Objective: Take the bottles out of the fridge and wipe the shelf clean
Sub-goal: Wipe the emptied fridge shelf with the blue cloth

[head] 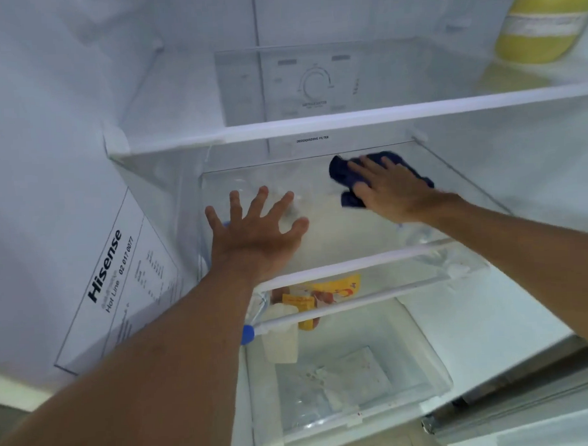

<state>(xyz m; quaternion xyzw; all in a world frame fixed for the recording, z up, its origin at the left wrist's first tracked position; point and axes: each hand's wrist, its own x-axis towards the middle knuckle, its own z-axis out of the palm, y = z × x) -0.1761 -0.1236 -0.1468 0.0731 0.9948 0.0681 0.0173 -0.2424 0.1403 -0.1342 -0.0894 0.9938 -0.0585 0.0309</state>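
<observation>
A glass fridge shelf (361, 260) with a white front rim spans the middle of the view. My right hand (395, 191) lies flat on a dark blue cloth (342, 175) at the back right of that shelf, fingers spread over it. My left hand (256, 231) rests open on the shelf's front left, palm down with fingers apart. No bottle stands on this shelf. A yellow bottle (540, 23) with a pale label sits on the upper shelf at the top right.
Above is another glass shelf (348, 119) with the thermostat dial (315, 85) behind it. Below the wiped shelf lie yellow packets (329, 288), a blue-capped bottle (248, 334) and a clear crisper drawer (412, 406). A Hisense sticker (116, 281) covers the left wall.
</observation>
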